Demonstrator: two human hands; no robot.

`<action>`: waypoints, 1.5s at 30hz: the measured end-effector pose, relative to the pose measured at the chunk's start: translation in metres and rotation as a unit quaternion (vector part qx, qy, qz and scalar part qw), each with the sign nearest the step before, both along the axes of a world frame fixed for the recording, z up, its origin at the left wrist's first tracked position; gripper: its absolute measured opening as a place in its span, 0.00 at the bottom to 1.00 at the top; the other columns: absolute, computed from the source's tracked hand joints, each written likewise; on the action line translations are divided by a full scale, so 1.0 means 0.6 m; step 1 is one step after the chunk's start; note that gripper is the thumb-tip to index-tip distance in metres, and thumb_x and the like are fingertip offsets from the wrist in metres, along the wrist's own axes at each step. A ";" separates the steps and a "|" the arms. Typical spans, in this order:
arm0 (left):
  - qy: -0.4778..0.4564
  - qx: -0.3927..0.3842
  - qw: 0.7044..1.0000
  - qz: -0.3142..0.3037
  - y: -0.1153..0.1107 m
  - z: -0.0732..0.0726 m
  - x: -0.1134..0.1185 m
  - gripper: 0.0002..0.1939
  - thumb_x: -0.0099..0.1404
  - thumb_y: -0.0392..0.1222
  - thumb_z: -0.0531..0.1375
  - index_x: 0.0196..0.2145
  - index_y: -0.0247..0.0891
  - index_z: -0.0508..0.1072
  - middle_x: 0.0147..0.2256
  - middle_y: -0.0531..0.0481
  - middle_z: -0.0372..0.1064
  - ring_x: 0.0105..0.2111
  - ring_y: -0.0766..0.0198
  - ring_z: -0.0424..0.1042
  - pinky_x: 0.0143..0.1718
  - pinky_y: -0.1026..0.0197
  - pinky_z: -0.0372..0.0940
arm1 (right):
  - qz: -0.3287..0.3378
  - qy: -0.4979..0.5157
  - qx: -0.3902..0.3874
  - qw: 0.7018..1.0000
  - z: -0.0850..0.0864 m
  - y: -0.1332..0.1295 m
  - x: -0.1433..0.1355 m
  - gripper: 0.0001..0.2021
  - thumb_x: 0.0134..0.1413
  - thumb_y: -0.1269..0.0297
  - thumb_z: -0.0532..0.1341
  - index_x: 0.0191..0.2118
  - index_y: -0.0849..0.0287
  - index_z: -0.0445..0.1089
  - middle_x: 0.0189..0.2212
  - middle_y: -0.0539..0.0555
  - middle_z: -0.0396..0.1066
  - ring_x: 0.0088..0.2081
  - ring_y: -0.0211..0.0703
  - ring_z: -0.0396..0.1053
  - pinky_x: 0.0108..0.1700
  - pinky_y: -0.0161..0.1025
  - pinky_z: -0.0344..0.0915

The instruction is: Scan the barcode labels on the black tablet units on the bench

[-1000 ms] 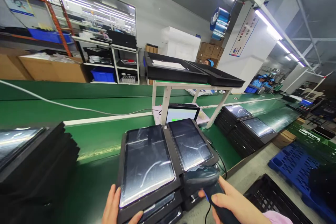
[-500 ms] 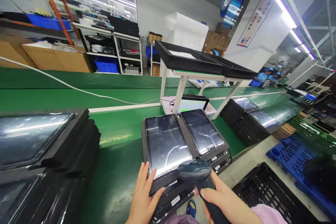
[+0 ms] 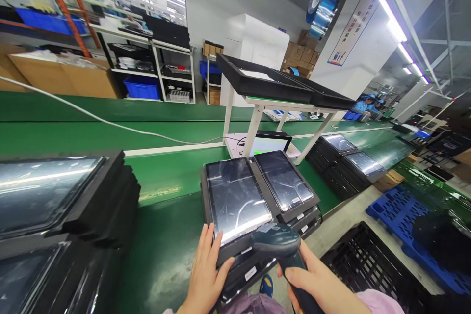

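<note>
— What's in the right hand (image 3: 312, 279)?

— A dark handheld scanner (image 3: 279, 245); the grip is wrapped tight round its handle, head aimed toward eleven o'clock at the near edge of the trays.

— And the left hand (image 3: 206, 274)?

— Fingers spread flat on the near corner of the top screen tray (image 3: 235, 201), thumb hooked under its edge. That stack sits on the green counter (image 3: 162, 181), with a second stack (image 3: 285, 181) touching it at two o'clock.

Two hands (image 3: 206, 274), one scanner (image 3: 279, 245), two near screens (image 3: 235, 198).
</note>
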State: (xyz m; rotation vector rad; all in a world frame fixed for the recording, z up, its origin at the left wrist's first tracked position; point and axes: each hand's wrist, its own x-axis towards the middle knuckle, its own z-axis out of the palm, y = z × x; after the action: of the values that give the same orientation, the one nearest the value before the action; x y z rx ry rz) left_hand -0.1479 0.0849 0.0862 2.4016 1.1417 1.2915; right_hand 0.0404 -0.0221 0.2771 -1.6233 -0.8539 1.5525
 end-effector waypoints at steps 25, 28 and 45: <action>0.016 0.044 0.999 0.006 0.006 -0.006 -0.007 0.32 0.67 0.39 0.53 0.65 0.38 0.46 0.63 0.30 0.48 0.65 0.46 0.42 0.49 0.37 0.65 | 0.011 0.019 -0.011 1.000 -0.011 -0.025 0.000 0.21 0.42 0.65 0.57 0.46 0.56 0.55 0.27 0.45 0.65 0.18 0.30 0.60 0.19 0.29 0.54; 0.015 0.042 0.999 0.007 0.006 -0.006 -0.008 0.33 0.67 0.39 0.53 0.66 0.40 0.44 0.64 0.32 0.47 0.66 0.48 0.42 0.50 0.37 0.64 | 0.011 0.032 0.009 0.999 -0.018 -0.028 0.003 0.22 0.43 0.64 0.58 0.47 0.57 0.54 0.29 0.47 0.67 0.19 0.30 0.60 0.19 0.29 0.53; -0.018 0.007 1.000 -0.015 0.010 -0.003 -0.015 0.34 0.67 0.38 0.55 0.66 0.45 0.46 0.67 0.40 0.41 0.66 0.54 0.41 0.62 0.43 0.51 | 0.003 0.035 -0.031 0.999 -0.033 -0.037 -0.004 0.19 0.46 0.63 0.56 0.45 0.59 0.51 0.17 0.44 0.65 0.17 0.32 0.59 0.17 0.27 0.57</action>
State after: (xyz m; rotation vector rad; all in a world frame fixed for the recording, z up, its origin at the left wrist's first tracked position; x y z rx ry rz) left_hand -0.1569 0.0909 0.0845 2.3846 1.0858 1.3322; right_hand 0.0379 -0.0445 0.2574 -1.6007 -0.7816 1.6440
